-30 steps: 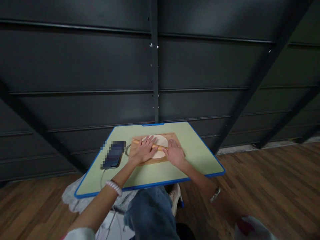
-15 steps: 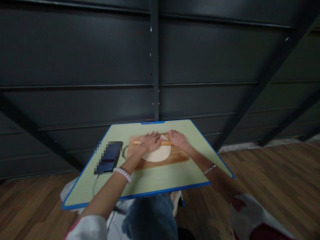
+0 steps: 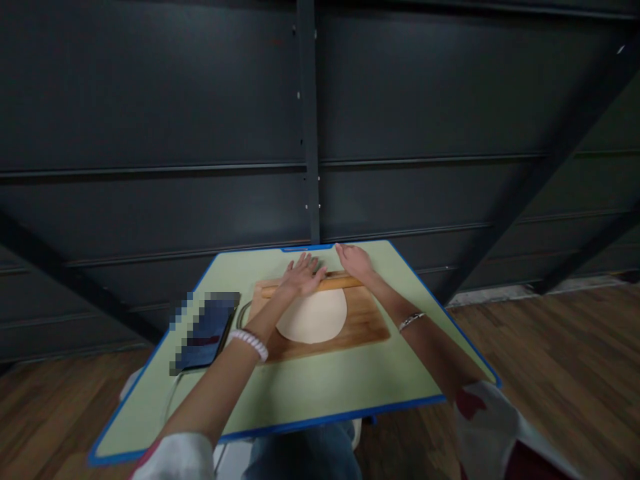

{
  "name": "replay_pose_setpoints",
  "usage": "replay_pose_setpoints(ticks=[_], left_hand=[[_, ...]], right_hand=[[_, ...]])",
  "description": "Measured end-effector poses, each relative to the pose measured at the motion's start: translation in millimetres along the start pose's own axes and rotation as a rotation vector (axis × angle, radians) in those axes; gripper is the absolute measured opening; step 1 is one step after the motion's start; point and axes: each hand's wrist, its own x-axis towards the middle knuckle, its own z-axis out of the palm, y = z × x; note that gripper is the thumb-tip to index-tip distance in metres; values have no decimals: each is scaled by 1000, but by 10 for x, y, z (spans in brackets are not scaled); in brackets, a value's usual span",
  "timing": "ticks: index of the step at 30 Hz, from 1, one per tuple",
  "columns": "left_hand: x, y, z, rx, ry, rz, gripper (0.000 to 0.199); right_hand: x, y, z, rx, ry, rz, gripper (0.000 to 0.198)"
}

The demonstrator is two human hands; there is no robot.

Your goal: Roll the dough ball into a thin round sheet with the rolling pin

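Observation:
A round, flat sheet of pale dough point(image 3: 317, 320) lies on a wooden cutting board point(image 3: 367, 323). Across its far edge rests a wooden rolling pin point(image 3: 337, 283), lying sideways. My left hand point(image 3: 303, 275) presses on the pin's left part with palm and wrist, its fingers spread and stretched forward. Over the pin's right end lies my right hand point(image 3: 355, 262), fingers stretched forward and held close together, reaching past the board's far edge. My hands and forearms hide parts of the pin and the dough's left edge.
The board sits on a small light-green table point(image 3: 325, 387) with a blue rim. To the left lies a dark phone or tablet point(image 3: 207, 333), partly pixelated, with a pale cable point(image 3: 173, 397). A dark panelled wall point(image 3: 200, 120) stands behind the table; wooden flooring point(image 3: 565, 347) surrounds it.
Both hands have rolled the pin away from me, from over the dough to its far edge. More dough shows now. The camera view has shifted closer to the table.

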Motion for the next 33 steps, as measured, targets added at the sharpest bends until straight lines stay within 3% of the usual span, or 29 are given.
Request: replay_pose_setpoints(ticks=[5, 9, 13, 16, 21, 25, 33], left_hand=[[124, -41, 12, -22, 62, -145, 63], [153, -42, -13, -23, -3, -305, 63], [134, -21, -46, 20, -46, -264, 65], [99, 8, -59, 61, -35, -230, 64], [-36, 42, -43, 114, 14, -144, 59], [-192, 15, 39, 138, 124, -45, 55], [-358, -71, 181, 153, 229, 61, 51]], right_hand=[[66, -22, -17, -27, 24, 37, 69], [77, 9, 27, 37, -46, 56, 65], [35, 58, 86, 149, -149, 50, 66], [-55, 75, 112, 202, -188, -33, 64], [-365, 20, 77, 151, -179, -125, 57], [-701, -105, 3, 61, -131, -159, 55], [-1234, -432, -94, 46, -2, 36, 64]])
